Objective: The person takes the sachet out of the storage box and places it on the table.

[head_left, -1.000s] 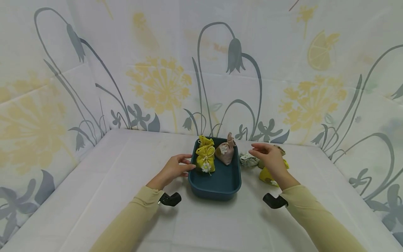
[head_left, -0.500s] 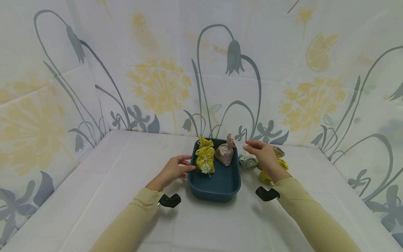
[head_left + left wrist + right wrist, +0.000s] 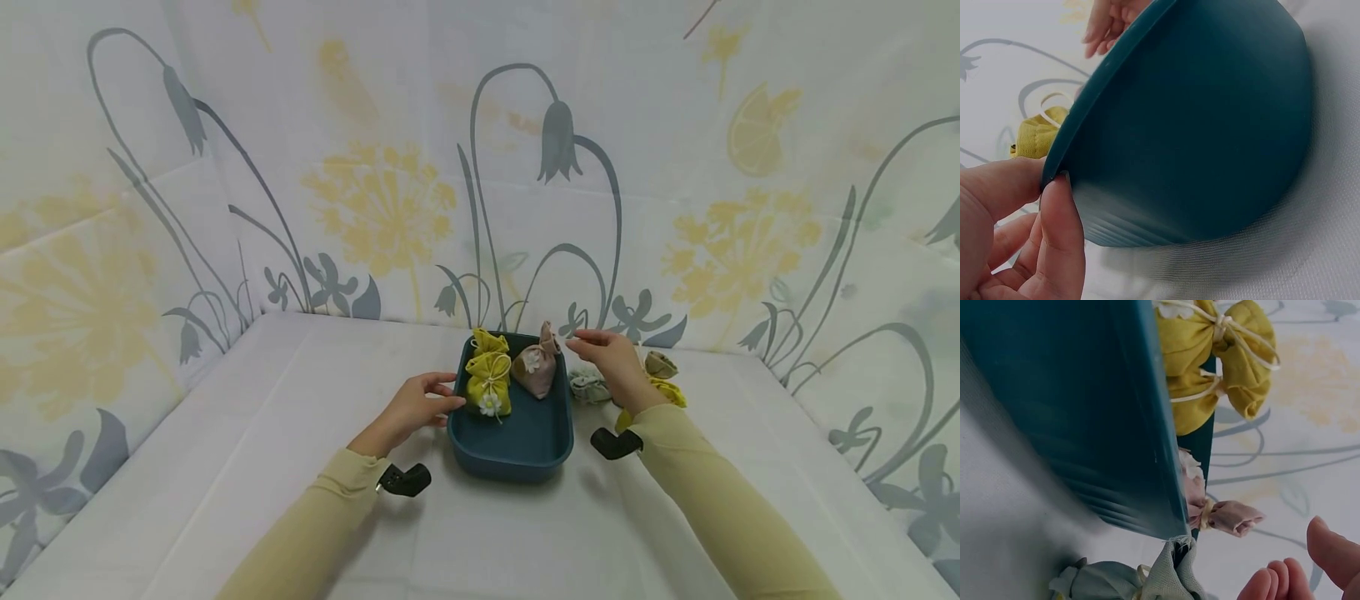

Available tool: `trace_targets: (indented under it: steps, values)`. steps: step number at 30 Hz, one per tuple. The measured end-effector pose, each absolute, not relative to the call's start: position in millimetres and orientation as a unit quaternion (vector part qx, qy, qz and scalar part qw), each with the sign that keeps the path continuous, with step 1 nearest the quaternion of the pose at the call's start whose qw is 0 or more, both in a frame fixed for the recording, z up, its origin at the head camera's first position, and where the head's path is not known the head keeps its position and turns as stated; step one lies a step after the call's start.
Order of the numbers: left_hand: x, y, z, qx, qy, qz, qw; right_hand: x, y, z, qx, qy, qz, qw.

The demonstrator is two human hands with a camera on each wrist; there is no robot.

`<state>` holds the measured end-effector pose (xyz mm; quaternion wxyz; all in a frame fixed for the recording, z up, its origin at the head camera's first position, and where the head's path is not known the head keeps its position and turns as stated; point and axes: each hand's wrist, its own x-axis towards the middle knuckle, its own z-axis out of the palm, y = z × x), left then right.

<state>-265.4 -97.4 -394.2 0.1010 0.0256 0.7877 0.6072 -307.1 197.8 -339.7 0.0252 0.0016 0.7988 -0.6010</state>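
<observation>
My left hand (image 3: 412, 406) pinches the left rim of a dark teal plastic bin (image 3: 510, 468); the left wrist view shows thumb and fingers on either side of the bin's edge (image 3: 1063, 147). Two yellow drawstring pouches (image 3: 489, 383) lie along the bin's left side. A pink pouch (image 3: 536, 371) leans at its back right, its tied neck (image 3: 1235, 517) above the rim. My right hand (image 3: 617, 367) hovers right of the bin with nothing in its fingers, above a grey-green pouch (image 3: 588, 386) on the table.
Beyond my right hand lie a brown pouch (image 3: 660, 364) and more yellow cloth (image 3: 667, 392), partly hidden by the hand and wrist. A white cloth covers the table (image 3: 300, 350). A flower-printed curtain (image 3: 390, 100) hangs behind and at the sides.
My right hand has moved left toward the bin, away from the brown and yellow pouches. My left hand, the bin and the pouches stay where they were.
</observation>
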Motion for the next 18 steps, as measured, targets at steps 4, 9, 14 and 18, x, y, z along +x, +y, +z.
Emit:
trace_targets:
  steps: [4,9,14,18]
  values:
    - [-266,-98,-395,0.025,0.79,0.605,0.098,-315,196,-341,-0.003,0.798,-0.602,0.041]
    - [-267,-98,-395,0.024,0.79,0.605,0.1,-324,190,-344,0.003,0.804,-0.592,0.057]
    - [-267,-98,-395,0.026,0.79,0.604,0.103,-332,185,-348,0.009,0.807,-0.585,0.077]
    - [-267,-97,-395,0.028,0.791,0.603,0.104,-338,181,-350,0.019,0.802,-0.589,0.096]
